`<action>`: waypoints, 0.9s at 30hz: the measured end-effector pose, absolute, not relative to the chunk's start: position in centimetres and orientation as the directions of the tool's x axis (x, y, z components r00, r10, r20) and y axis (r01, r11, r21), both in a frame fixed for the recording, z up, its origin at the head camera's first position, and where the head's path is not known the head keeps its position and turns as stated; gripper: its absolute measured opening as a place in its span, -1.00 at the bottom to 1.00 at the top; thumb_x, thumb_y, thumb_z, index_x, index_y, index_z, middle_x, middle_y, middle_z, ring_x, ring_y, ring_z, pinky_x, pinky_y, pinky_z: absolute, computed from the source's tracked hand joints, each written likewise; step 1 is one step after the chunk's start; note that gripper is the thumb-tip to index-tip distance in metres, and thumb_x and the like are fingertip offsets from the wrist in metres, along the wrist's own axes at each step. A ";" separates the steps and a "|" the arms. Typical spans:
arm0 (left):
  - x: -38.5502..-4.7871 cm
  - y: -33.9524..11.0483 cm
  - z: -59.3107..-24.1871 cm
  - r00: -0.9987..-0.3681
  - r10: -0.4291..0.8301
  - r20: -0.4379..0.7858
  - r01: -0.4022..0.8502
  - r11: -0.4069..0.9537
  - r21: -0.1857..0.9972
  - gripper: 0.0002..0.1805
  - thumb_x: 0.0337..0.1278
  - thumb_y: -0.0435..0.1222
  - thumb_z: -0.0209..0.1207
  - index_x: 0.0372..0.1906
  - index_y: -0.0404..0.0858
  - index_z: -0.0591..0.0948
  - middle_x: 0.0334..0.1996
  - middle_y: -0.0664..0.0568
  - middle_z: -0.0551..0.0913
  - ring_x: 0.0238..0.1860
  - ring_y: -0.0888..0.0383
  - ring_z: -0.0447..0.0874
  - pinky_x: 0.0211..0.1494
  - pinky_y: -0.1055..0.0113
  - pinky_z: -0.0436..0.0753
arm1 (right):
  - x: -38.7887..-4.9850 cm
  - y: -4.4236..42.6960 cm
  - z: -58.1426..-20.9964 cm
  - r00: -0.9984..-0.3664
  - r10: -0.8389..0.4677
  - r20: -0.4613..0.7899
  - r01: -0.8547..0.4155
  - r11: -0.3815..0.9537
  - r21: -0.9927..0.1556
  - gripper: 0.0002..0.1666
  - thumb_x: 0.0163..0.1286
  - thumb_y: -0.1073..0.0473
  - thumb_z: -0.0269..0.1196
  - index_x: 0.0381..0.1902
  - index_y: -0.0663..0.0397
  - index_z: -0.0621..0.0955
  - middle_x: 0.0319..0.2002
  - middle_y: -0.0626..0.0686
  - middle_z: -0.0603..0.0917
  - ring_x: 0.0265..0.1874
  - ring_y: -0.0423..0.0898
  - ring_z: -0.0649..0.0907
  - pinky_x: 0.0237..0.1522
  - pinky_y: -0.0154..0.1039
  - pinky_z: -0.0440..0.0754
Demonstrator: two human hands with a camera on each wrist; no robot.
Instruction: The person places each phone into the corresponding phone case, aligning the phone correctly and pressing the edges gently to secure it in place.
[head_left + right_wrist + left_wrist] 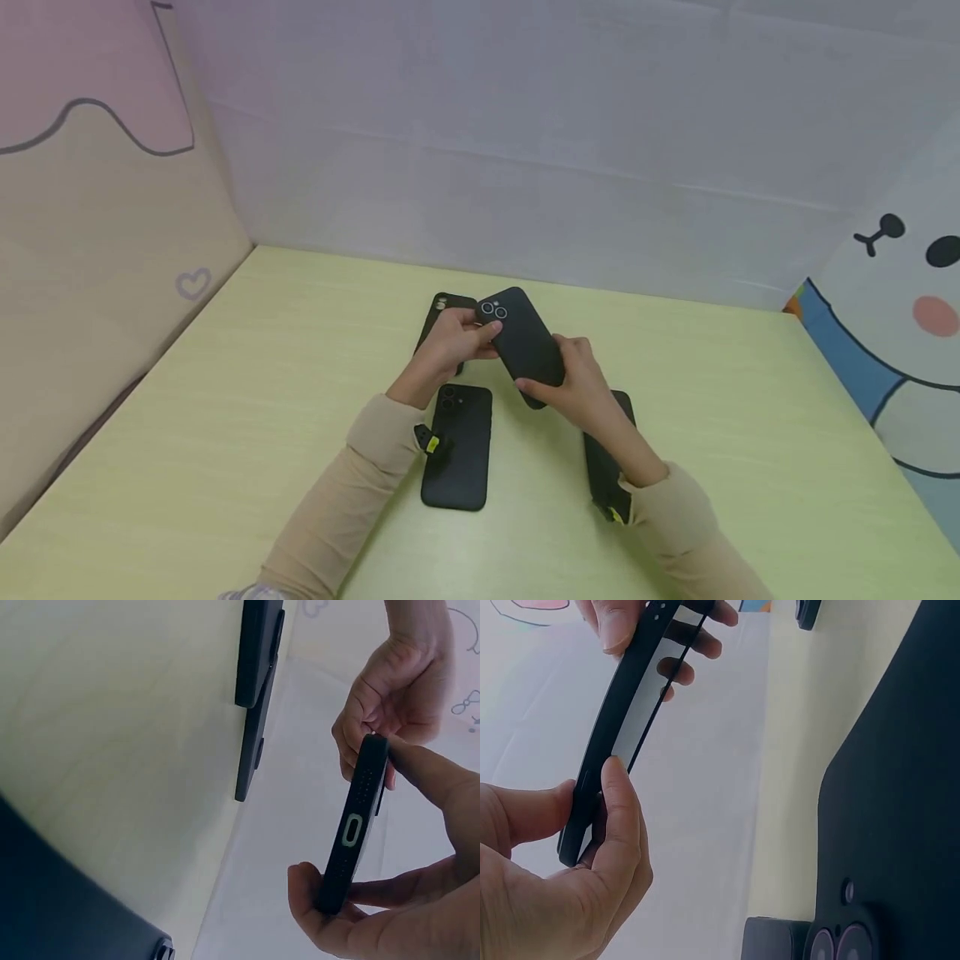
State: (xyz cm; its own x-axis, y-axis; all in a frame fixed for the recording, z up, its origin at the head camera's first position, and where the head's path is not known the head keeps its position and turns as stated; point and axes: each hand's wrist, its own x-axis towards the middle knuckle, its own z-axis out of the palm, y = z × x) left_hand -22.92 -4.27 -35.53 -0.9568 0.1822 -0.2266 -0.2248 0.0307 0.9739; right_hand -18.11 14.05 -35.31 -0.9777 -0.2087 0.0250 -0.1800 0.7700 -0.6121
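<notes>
Both hands hold a black phone (531,348) tilted above the table, its back with two ringed lenses facing the head camera. My left hand (452,343) pinches the lens end between thumb and fingers. The right hand (585,385) grips the other end across its width, thumb on one side and fingers on the opposite side. In the left wrist view, the phone (609,735) is edge-on, with a pale, shiny front face. The right wrist view shows the port in the phone's (352,829) bottom edge.
Below the left wrist, a black phone (459,458) lies back-up on the pale yellow table (300,333). Another phone (432,322) lies behind the left hand, partly covered. A third phone (600,467) lies partly under the right forearm. A pale wall (525,167) stands behind the table.
</notes>
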 end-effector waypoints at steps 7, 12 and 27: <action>-23.2 -4.2 -35.6 -0.951 0.186 -0.246 -0.232 0.094 0.968 -0.72 0.20 -0.33 0.10 -0.04 -0.41 0.50 -0.32 -0.18 0.67 -0.52 0.23 0.63 -0.11 0.22 0.65 | -17.9 13.4 -35.0 -0.978 -0.204 0.051 -0.199 0.823 -0.532 0.03 0.06 -0.08 0.35 0.26 0.49 0.19 0.04 0.38 0.36 -0.02 0.21 0.42 0.01 0.04 0.46; -23.6 -4.1 -35.6 -0.945 0.185 -0.271 -0.251 0.124 0.960 -0.73 0.21 -0.32 0.09 -0.06 -0.41 0.50 -0.33 -0.15 0.65 -0.50 0.23 0.61 -0.07 0.18 0.64 | -17.8 12.9 -35.0 -0.981 -0.187 0.056 -0.191 0.855 -0.482 -0.05 0.01 -0.11 0.38 0.15 0.48 0.33 -0.06 0.33 0.42 -0.15 0.14 0.46 -0.13 -0.03 0.50; -24.4 -4.1 -35.4 -0.905 0.297 -0.305 -0.214 0.301 0.929 -0.59 0.28 -0.31 0.02 0.15 -0.45 0.38 0.01 -0.26 0.52 -0.07 -0.05 0.61 0.07 0.20 0.57 | -19.1 12.7 -35.1 -0.990 -0.132 -0.047 -0.097 0.888 -0.449 -0.30 -0.04 -0.13 0.38 -0.19 0.40 0.51 -0.28 0.24 0.49 -0.40 0.03 0.47 -0.46 -0.19 0.45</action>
State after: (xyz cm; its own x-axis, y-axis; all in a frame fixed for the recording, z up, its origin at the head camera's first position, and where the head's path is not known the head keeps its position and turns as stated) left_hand -24.43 -4.15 -35.41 -0.9048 0.2974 -0.3048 -0.2140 0.3013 0.9292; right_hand -19.14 12.66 -35.07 -0.9901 -0.1319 -0.0472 -0.0969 0.8882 -0.4491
